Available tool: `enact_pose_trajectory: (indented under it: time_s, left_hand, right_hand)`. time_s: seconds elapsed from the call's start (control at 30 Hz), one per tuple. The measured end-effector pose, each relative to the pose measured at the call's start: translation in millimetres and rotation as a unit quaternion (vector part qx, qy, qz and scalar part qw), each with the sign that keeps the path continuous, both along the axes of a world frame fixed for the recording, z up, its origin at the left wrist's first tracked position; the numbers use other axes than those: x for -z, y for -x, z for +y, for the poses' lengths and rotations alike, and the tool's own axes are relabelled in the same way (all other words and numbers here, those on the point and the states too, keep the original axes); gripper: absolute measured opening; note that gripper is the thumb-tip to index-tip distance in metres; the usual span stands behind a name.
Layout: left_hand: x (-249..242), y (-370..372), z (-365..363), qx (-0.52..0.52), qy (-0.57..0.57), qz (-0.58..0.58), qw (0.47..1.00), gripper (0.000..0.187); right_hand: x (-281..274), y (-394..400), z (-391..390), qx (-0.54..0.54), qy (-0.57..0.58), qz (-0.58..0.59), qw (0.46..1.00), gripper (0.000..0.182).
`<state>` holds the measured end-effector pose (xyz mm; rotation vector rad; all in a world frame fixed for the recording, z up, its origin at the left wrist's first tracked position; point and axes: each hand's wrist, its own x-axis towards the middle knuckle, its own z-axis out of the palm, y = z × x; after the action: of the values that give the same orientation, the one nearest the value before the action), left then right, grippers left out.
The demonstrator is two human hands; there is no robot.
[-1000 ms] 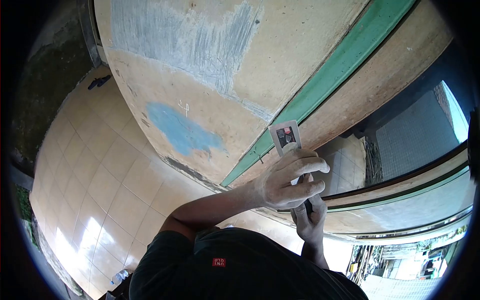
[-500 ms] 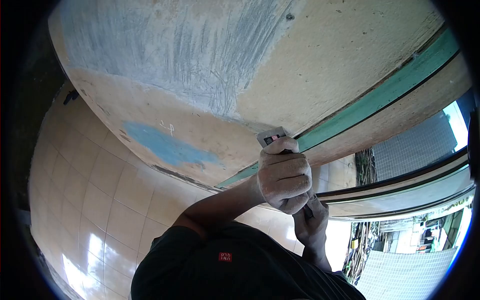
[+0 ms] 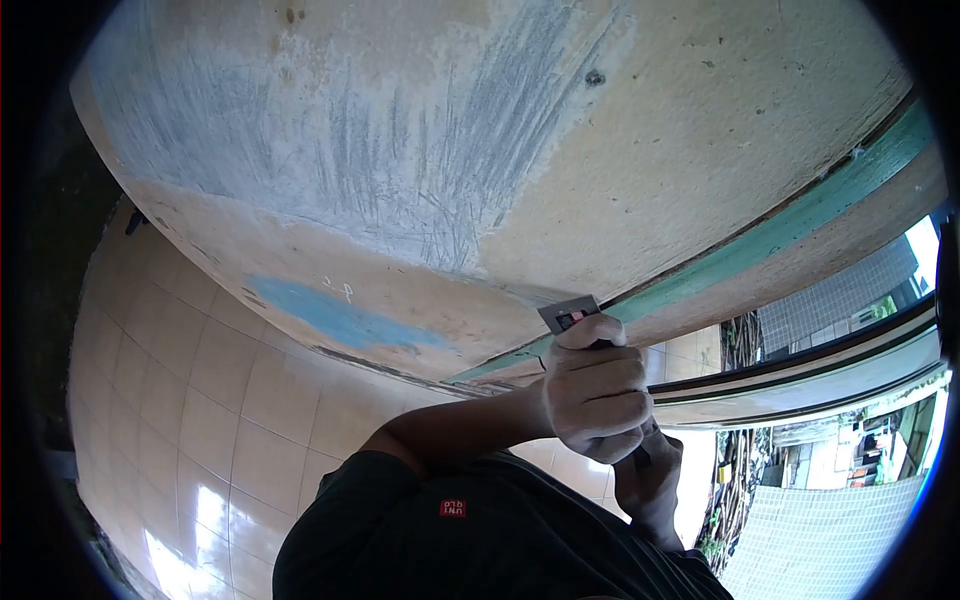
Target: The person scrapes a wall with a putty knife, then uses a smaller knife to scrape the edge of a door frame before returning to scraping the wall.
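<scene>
My left hand [image 3: 597,392], coated in pale dust, is closed in a fist around the handle of a scraper [image 3: 562,310]. Its flat grey metal blade, with a small dark and pink label, sticks out past my thumb. The blade's edge lies right at the beige wall [image 3: 640,190], beside the end of a green strip [image 3: 690,285]. Behind and below the left fist, my right hand [image 3: 652,478] is wrapped around the rear of the same handle, partly hidden by the left.
A scratched grey-white patch [image 3: 370,130] covers much of the wall, with a blue patch [image 3: 340,315] lower down. Glossy beige floor tiles [image 3: 200,400] spread to the left. At right are a window opening [image 3: 820,290] and a pale ledge [image 3: 780,400].
The view has shifted, so wall and hands appear lower and further right. The scraper's blade has shifted slightly against the wall near the green strip. Both hands keep their grip.
</scene>
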<state>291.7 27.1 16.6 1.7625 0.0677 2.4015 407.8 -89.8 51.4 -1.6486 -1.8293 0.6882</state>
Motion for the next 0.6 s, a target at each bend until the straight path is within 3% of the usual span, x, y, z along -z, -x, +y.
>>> enact_pose_trajectory:
  time_s: [0.27, 0.4, 0.47, 0.53, 0.6]
  left_hand:
    - [-3.3, 23.9, 4.4, -0.096, 0.010, 0.040, 0.994, 0.010]
    - [-8.8, 19.3, 11.0, -0.057, -0.047, 0.085, 0.994, 0.006]
    - [-13.3, 22.5, 15.2, -0.056, -0.071, 0.117, 0.989, 0.006]
    - [-17.6, 37.1, 18.9, -0.082, -0.079, 0.102, 0.988, 0.009]
    - [-16.0, 45.6, 21.0, -0.133, -0.067, 0.125, 0.981, 0.023]
  right_hand:
    - [-2.6, 10.4, 15.9, -0.075, -0.035, -0.040, 0.996, 0.046]
    - [-12.1, -2.4, 1.5, 0.003, -0.032, -0.023, 0.999, 0.045]
    - [-15.0, 1.2, 3.6, -0.028, -0.031, -0.077, 0.996, 0.046]
    - [-1.1, 17.5, 17.4, -0.055, -0.114, -0.022, 0.992, 0.023]
    - [-2.6, 22.5, 24.2, -0.083, -0.113, -0.003, 0.990, 0.016]
